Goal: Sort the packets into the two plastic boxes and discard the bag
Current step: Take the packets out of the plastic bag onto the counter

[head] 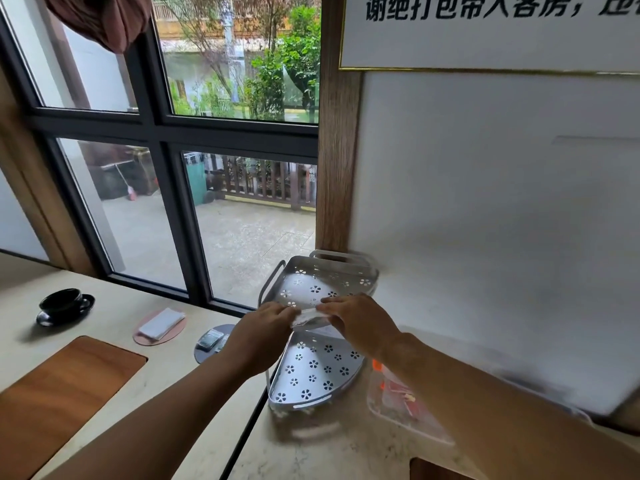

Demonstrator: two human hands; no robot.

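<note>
Bag [309, 318], clear plastic, pinched between fingertips of your left hand [263, 329] and right hand [356, 322], held just above lower tier of metal rack [313, 372]. Clear box [401, 403] with red contents right of rack, under your right forearm. Packets [210, 339] on grey coaster left of rack; black cup [62, 301] far left.
</note>
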